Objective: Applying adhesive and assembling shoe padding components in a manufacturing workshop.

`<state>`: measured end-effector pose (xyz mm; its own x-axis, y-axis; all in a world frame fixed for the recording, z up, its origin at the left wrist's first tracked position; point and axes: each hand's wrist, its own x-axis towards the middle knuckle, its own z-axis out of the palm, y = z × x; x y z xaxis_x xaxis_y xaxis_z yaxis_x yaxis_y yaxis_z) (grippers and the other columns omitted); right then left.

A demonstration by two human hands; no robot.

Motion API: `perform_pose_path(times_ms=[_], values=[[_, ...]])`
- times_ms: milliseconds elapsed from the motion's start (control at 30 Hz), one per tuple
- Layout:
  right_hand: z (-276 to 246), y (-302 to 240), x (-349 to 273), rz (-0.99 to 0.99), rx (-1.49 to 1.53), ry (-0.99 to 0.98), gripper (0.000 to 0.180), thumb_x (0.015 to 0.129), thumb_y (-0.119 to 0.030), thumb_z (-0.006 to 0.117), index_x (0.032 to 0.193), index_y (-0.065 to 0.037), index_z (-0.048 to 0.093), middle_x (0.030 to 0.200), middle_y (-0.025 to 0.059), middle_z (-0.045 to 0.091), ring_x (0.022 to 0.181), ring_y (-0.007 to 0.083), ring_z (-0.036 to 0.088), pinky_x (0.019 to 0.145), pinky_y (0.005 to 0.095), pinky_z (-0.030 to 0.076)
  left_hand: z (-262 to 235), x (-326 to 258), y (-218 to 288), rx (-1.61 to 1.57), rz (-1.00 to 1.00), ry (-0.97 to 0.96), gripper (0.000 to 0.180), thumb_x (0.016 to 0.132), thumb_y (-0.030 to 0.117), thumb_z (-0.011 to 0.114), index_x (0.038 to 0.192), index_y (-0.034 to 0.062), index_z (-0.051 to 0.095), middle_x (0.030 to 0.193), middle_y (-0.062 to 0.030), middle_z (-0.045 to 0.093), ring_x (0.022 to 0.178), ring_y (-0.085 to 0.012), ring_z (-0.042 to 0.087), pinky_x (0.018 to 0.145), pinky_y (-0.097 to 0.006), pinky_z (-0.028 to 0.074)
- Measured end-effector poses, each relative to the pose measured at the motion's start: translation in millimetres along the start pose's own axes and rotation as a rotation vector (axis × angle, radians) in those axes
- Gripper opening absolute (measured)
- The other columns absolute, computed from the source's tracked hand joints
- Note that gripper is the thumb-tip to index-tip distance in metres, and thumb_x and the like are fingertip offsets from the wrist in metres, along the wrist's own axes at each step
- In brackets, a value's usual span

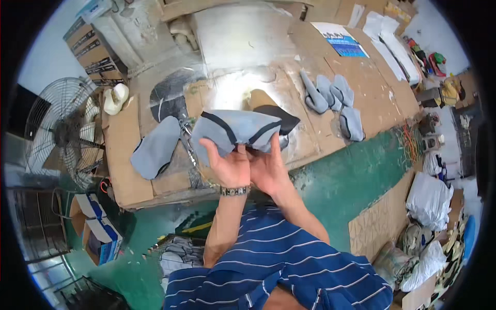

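Both my hands are raised over the near edge of the table, holding a grey fabric shoe upper (243, 121) with black trim. My left hand (229, 166) grips its lower edge on the left, thumb out to the side. From the right, my right hand (271, 169) grips the same edge, its fingers partly hidden under the fabric. Just behind the held upper is a pointed tan and dark piece (281, 114), partly covered. To the left lies another grey upper (157, 147). Several more grey pieces (324, 90) lie to the right, one (352, 124) near the table edge.
Cardboard (124, 170) covers the worktable. A white foot-shaped form (116, 99) sits at its left, by a wire-caged fan (67, 129). An open carton (98, 230) and a crate of grey pieces (180, 253) stand on the green floor. Plastic bags (430, 199) are piled at the right.
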<state>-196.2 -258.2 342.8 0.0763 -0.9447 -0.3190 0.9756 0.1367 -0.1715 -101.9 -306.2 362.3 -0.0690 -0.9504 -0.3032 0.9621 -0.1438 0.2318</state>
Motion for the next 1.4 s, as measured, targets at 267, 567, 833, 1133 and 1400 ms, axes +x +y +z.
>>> perform_pose_path(times_ms=[267,567,833,1133,1400], values=[[55,-88,52,0.046,-0.016,-0.057,0.071,0.096,-0.062,0.060,0.141,-0.007,0.052,0.136,0.0180,0.057,0.121,0.0370,0.053,0.108,0.0536,0.041,51,31,-29,-0.054,0.083,-0.162,0.062,0.096,0.053,0.065,0.145,0.0174,0.052,0.144,-0.0024,0.058,0.132,-0.0248,0.054,0.107,-0.043,0.050],[90,-181,74,-0.216,-0.112,-0.159,0.059,0.104,-0.054,0.049,0.147,-0.012,0.052,0.148,0.0088,0.056,0.133,0.0300,0.055,0.113,0.0531,0.043,65,84,-93,-0.101,0.066,-0.384,0.055,0.101,0.049,0.051,0.144,0.0147,0.056,0.152,-0.0057,0.053,0.141,-0.0282,0.048,0.118,-0.053,0.037],[-121,-172,68,-0.213,-0.188,0.222,0.057,0.108,-0.045,0.044,0.150,-0.008,0.048,0.147,0.0110,0.057,0.131,0.0284,0.057,0.110,0.0452,0.047,-116,35,-154,0.114,-0.303,0.309,0.058,0.088,0.032,0.058,0.144,0.0189,0.056,0.150,-0.0054,0.055,0.140,-0.0293,0.046,0.116,-0.053,0.035],[-146,-183,59,-0.303,-0.299,0.233,0.049,0.110,-0.031,0.044,0.150,-0.003,0.047,0.147,0.0103,0.057,0.130,0.0251,0.058,0.110,0.0387,0.047,-108,41,-137,-0.008,-0.268,-0.016,0.069,0.094,0.050,0.059,0.151,0.0124,0.048,0.155,-0.0082,0.048,0.144,-0.0332,0.042,0.120,-0.054,0.029],[-37,-228,95,-0.274,-0.299,0.272,0.044,0.105,-0.037,0.056,0.135,-0.005,0.061,0.131,0.0126,0.067,0.116,0.0271,0.066,0.098,0.0439,0.056,-1,134,-130,0.351,-0.140,-0.058,0.082,0.092,0.078,0.049,0.141,0.0129,0.058,0.138,-0.0070,0.062,0.125,-0.0279,0.058,0.105,-0.045,0.047]])
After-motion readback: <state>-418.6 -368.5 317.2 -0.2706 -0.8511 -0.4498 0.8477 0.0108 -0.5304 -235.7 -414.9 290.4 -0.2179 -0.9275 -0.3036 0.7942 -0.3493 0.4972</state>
